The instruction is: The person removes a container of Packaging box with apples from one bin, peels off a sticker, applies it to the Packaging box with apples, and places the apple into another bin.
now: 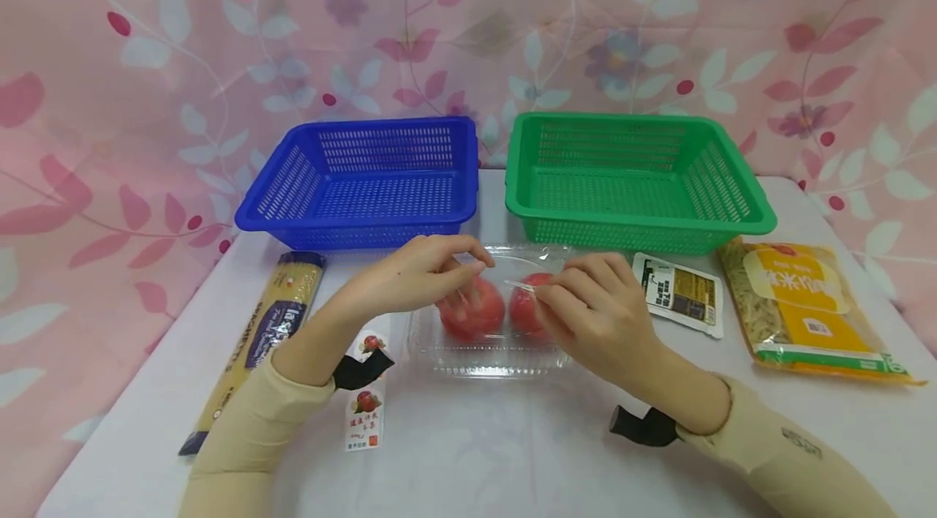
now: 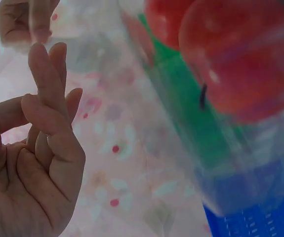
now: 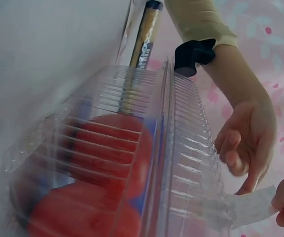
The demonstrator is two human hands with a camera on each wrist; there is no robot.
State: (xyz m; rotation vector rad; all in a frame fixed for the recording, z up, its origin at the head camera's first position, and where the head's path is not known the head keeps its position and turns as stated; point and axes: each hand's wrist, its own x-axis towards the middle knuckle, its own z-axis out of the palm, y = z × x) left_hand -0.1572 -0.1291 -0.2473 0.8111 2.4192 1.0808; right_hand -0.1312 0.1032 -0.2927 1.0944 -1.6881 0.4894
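Observation:
A clear plastic clamshell box (image 1: 483,370) holding red apples (image 1: 474,316) stands on the table, its lid down. My right hand (image 1: 600,319) pinches one end of a translucent strip (image 3: 253,206) that looks like tape. In the right wrist view, the strip's other end lies against the box's lid. Above the left part of the box is my left hand (image 1: 420,278), fingers loosely bent and some of them crossed. Its index fingertip (image 2: 39,52) is close to the strip; whether they touch is unclear. A sheet of apple stickers (image 1: 363,416) lies left of the box.
A blue basket (image 1: 359,233) and a green basket (image 1: 637,225) stand behind the box. Left lies a spaghetti packet (image 1: 281,315). On the right are a small white-edged pouch (image 1: 681,294) and a yellow noodle bag (image 1: 812,306). A floral curtain (image 1: 468,30) hangs behind.

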